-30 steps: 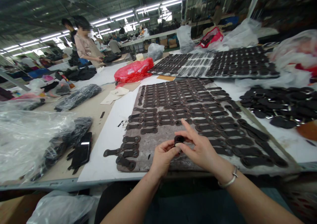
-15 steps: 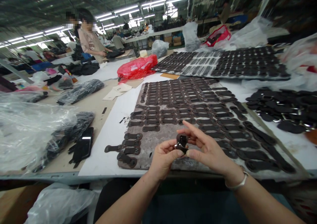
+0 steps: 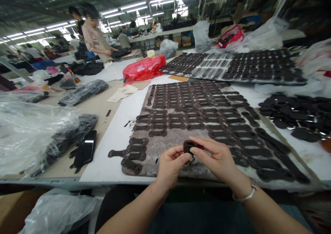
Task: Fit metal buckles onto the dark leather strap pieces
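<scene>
Left hand [image 3: 169, 165] and right hand [image 3: 217, 158], both in a pinch on one dark bent strap [image 3: 189, 145]

Straps [image 3: 196, 126] on board [image 3: 178, 137]; phone [image 3: 88, 149] leftward

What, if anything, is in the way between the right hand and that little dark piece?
Nothing I can see: the right hand touches the dark piece directly, and the left hand pinches it too, above the grey board.
</scene>
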`<state>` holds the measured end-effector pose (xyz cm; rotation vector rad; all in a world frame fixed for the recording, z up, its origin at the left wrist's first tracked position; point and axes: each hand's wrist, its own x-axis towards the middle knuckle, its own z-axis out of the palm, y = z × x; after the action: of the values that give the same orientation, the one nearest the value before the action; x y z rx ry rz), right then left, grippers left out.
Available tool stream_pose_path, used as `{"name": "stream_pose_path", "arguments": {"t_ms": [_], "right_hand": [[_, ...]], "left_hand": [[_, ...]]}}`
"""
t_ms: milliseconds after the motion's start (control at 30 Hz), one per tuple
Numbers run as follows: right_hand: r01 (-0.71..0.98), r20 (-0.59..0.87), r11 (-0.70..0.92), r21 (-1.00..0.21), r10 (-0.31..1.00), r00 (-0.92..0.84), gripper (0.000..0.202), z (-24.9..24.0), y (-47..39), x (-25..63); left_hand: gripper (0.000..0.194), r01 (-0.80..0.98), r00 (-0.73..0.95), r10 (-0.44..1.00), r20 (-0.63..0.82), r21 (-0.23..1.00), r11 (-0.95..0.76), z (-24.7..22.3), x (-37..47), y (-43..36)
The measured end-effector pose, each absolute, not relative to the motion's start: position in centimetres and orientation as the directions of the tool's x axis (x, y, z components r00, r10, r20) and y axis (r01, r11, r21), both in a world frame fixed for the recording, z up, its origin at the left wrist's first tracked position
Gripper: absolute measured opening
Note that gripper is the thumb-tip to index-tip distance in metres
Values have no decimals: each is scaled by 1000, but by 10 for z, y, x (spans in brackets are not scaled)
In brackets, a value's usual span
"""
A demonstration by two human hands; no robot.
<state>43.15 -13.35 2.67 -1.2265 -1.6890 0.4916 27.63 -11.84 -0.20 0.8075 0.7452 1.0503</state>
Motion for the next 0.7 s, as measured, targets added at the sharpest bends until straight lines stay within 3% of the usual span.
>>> {"name": "stream_pose_path", "arguments": {"t_ms": [700], "right_hand": [[499,475,391,-774,879,48,19,23,-129,424]], "left_hand": [[20,-419,228,949,-220,857,299,1,281,-121]]}}
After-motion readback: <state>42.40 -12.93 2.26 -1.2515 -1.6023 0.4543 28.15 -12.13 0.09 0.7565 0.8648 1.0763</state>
